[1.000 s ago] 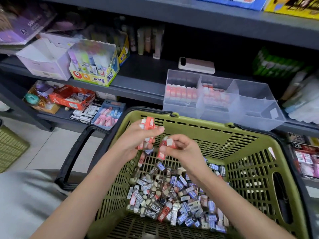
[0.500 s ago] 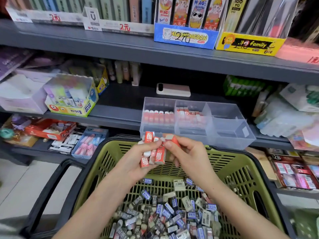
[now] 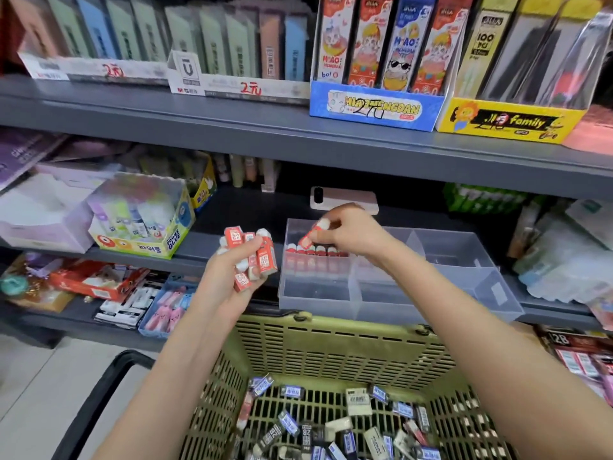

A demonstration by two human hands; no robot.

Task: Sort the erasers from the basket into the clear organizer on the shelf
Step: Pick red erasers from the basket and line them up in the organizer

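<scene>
A clear organizer with several compartments stands on the middle shelf. A row of red-sleeved erasers stands upright in its back left compartment. My right hand pinches one red eraser just above that row. My left hand grips a bunch of red erasers to the left of the organizer, above the shelf edge. Below, the green basket holds several blue, black and white erasers.
A pink phone lies on the shelf behind the organizer. A glue box and a white box stand to the left. The upper shelf overhangs the organizer. The basket's black handle hangs at the lower left.
The view has tilted up toward the shelf. My right hand took one red eraser from the bunch and carried it over the organizer's back left compartment. My left hand rose with the bunch.
</scene>
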